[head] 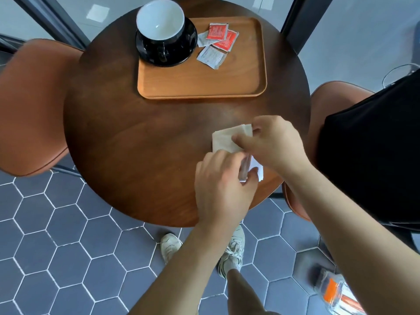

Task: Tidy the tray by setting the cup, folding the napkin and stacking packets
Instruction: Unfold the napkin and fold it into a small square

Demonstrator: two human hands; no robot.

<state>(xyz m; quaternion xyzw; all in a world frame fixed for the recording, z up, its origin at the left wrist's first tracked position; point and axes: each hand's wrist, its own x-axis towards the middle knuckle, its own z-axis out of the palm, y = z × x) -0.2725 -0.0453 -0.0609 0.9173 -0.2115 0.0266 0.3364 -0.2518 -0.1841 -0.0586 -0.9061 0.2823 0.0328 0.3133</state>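
The napkin (223, 138) lies at the bench's (136, 137) near edge, off the tray (204, 85) — left hand (223, 187) and right hand (273, 144) pinch opposite ends, fingers curled, apparently squaring a fold.

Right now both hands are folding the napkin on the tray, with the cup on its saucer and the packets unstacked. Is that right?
Not quite. In the head view the left hand and right hand work the napkin on the table, in front of the tray, not on it. The cup does sit on its saucer, and the packets lie unstacked on the tray.
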